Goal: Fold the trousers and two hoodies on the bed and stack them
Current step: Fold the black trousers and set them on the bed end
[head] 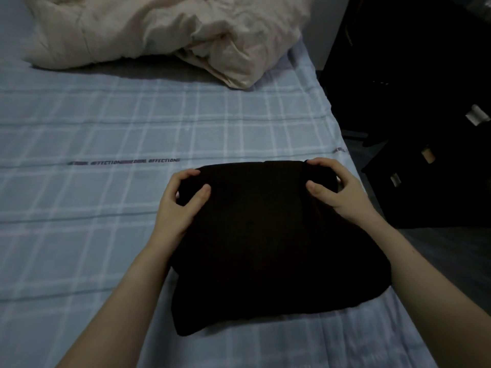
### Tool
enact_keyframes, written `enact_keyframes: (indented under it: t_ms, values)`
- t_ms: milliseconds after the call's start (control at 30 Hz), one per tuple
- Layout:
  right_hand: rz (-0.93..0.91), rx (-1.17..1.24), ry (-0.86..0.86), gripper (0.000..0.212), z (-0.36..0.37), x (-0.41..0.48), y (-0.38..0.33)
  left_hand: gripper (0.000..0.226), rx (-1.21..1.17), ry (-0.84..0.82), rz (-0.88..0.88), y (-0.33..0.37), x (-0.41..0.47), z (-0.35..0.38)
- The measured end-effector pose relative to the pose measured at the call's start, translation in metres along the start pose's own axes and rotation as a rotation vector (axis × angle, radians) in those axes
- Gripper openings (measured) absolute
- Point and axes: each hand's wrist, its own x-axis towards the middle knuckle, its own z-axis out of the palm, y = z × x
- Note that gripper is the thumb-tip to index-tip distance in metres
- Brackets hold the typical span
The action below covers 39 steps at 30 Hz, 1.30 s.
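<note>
On plaid sheet (pixel 132 123): blk garment (pixel 265 235), beige duvet (pixel 159 30) beyond, dark furniture (pixel 425 75) rt.

The dark bundle (pixel 265 235) at lower centre is too black to tell its layers or which garment it is. At its far corners, fingertips of the left hand (pixel 180 205) and right hand (pixel 342 192) curl partly out of sight. The frame's top edge crops the cream duvet (pixel 159 30). Shadow swallows the furniture (pixel 425 88) at right, and the small pale objects (pixel 477 116) there are unidentifiable.

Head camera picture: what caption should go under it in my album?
Left hand and right hand grip the far corners of a folded dark garment on a checked bed.
</note>
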Motion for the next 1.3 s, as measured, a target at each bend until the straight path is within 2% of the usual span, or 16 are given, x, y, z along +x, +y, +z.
enact_keyframes:
  t_ms: [133,233,267,333,400,433,500,567,633,667,700,833,967,1100,1233,1300]
  values:
    - [-0.016,0.08,0.0,0.038,-0.003,-0.005,0.005,0.026,-0.054,-0.026,-0.029,0.0,-0.009,-0.006]
    - [-0.025,0.063,0.008,0.035,0.001,-0.003,0.006,0.029,0.084,-0.093,-0.123,0.015,-0.009,-0.011]
    - [-0.022,0.056,0.003,0.034,-0.001,-0.002,0.005,0.029,0.242,-0.096,-0.1,0.023,-0.007,-0.014]
    - [-0.023,0.026,-0.019,0.033,-0.004,-0.001,0.0,0.032,0.645,-0.016,0.113,0.047,-0.012,-0.015]
    - [0.0,-0.022,-0.039,0.03,-0.007,-0.001,-0.005,0.04,0.752,-0.034,0.36,0.069,-0.037,0.003]
    - [0.035,-0.056,-0.058,0.029,-0.01,-0.001,-0.009,0.048,0.746,-0.112,0.399,0.077,-0.052,0.015]
    - [0.15,-0.12,-0.112,0.028,-0.019,-0.001,-0.024,0.065,0.833,-0.286,0.322,0.076,-0.074,0.033]
    - [0.23,-0.386,-0.068,0.041,-0.032,-0.002,-0.043,0.072,0.954,-0.351,0.244,0.062,-0.078,0.038]
    - [0.037,-0.692,0.055,0.053,-0.022,-0.016,-0.067,0.073,1.011,-0.341,0.237,0.051,-0.074,0.038]
    - [-0.105,-0.73,0.064,0.057,-0.006,-0.028,-0.079,0.073,1.023,-0.33,0.25,0.05,-0.074,0.039]
    - [-0.164,-0.74,0.009,0.061,0.012,-0.042,-0.087,0.072,1.033,-0.323,0.263,0.051,-0.075,0.041]
    - [-0.003,-0.96,-0.245,0.063,0.038,-0.084,-0.061,0.065,0.987,-0.353,0.327,0.043,-0.075,0.031]
    - [-0.053,-0.742,-0.215,0.058,0.022,-0.089,-0.025,0.057,0.812,-0.346,0.394,0.02,-0.078,0.019]
    - [-0.077,-0.604,-0.084,0.056,0.031,-0.094,0.004,0.052,0.633,-0.263,0.412,-0.013,-0.077,0.022]
    - [0.033,-0.399,-0.109,0.057,0.031,-0.087,0.011,0.052,0.541,-0.267,0.371,-0.021,-0.066,0.029]
    - [0.042,-0.405,-0.142,0.056,0.028,-0.084,0.001,0.053,0.564,-0.285,0.353,-0.012,-0.066,0.025]
